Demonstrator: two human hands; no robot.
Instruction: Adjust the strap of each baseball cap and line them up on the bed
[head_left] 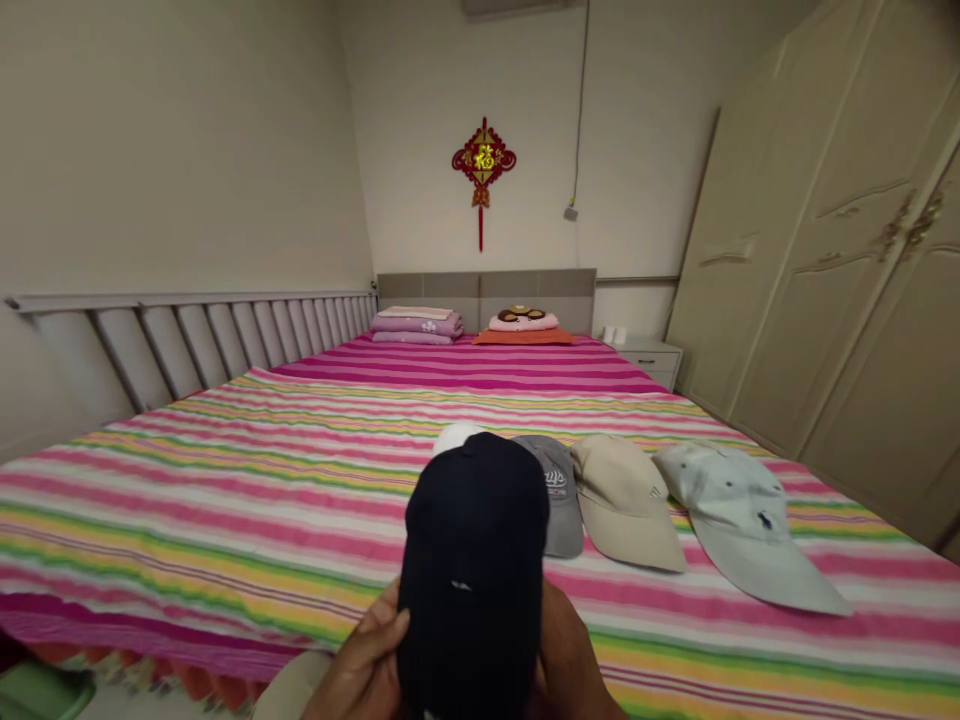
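The left hand (367, 650) and right hand (574, 650) have a dark cap (474, 540) in their grip, by its sides, near the bed's (225, 500) near edge. Beyond it, a white cap (456, 436), gray cap (564, 530), beige cap (628, 500) and pale cap (739, 520) line up toward the right edge.

near cap (476, 540) – other caps (626, 490) beyond, on bed (225, 500), wardrobe (810, 260) right

home bedroom, wide striped bed (225, 480), tall wardrobe (795, 240), small nightstand (651, 362)

the head view faces the headboard (442, 290) across the bed (225, 500) from its foot.
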